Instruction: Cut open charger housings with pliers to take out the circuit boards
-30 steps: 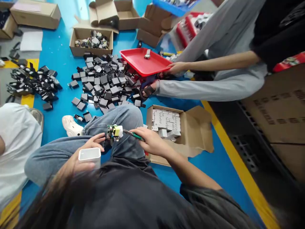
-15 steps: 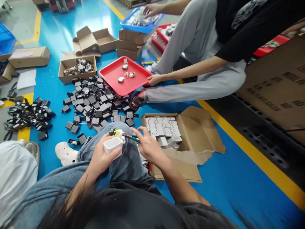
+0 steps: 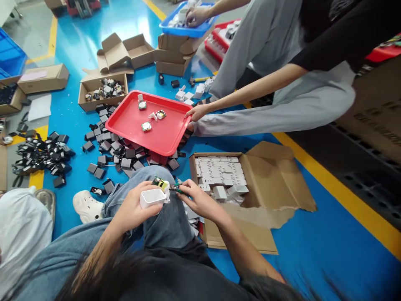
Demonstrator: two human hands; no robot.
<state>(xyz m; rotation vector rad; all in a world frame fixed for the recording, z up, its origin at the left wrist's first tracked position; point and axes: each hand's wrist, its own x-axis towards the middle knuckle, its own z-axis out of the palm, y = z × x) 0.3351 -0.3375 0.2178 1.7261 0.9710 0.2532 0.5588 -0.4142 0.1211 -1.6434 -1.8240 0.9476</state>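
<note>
In the head view, the left hand [image 3: 133, 209] wraps its fingers around an open white plastic charger shell [image 3: 152, 197], held over the raised denim knee near the middle. The right hand [image 3: 197, 200] pinches a green-handled tool [image 3: 176, 188], whose tip meets a small green circuit board [image 3: 160, 183] at the shell's far edge. Just right lies an open cardboard box of white shells [image 3: 219, 173]. Farther off, another person's hand [image 3: 196, 113] grips a red plastic tray [image 3: 131, 125] above a heap of black plastic casings [image 3: 106, 146].
</note>
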